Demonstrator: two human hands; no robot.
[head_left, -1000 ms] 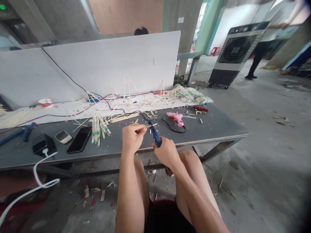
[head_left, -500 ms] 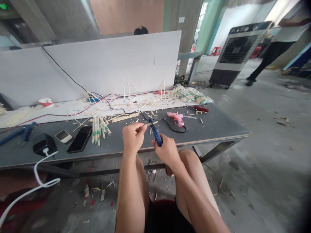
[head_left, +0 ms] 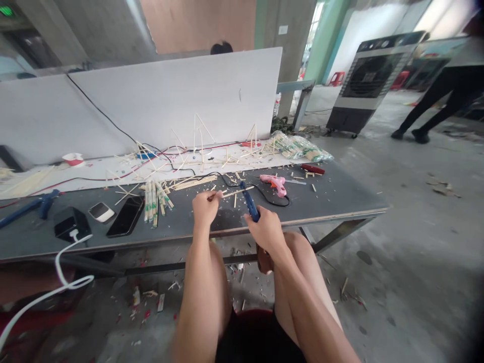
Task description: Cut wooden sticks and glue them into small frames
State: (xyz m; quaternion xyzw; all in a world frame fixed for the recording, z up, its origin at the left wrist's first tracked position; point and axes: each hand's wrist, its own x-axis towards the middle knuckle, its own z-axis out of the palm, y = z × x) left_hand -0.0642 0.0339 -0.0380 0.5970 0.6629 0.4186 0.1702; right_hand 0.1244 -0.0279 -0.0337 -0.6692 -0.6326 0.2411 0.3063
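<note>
My left hand (head_left: 205, 207), over the front of the table, pinches one end of a thin wooden stick (head_left: 232, 193) that points to the right. My right hand (head_left: 266, 228) is closed around a blue cutter (head_left: 250, 202), its head raised at the stick's far part. Whether its jaws touch the stick I cannot tell. A pink glue gun (head_left: 278, 185) lies to the right behind the cutter, its black cord looping near my right hand. Left of my left hand lie bundles of wrapped sticks (head_left: 151, 202), with loose sticks (head_left: 194, 182) behind them.
The grey table (head_left: 340, 194) carries a phone (head_left: 126, 217), a black charger box (head_left: 71, 223) with a white cable, and a blue-handled tool (head_left: 45, 204). Small stick frames (head_left: 201, 146) stand before a white board (head_left: 151, 106). An air cooler (head_left: 365, 83) and a person (head_left: 444, 96) are at right.
My hands have moved apart: the left slightly left, the right with the cutter to the right. More of the stick shows between them. A short stick now shows below it. The person at right has moved.
</note>
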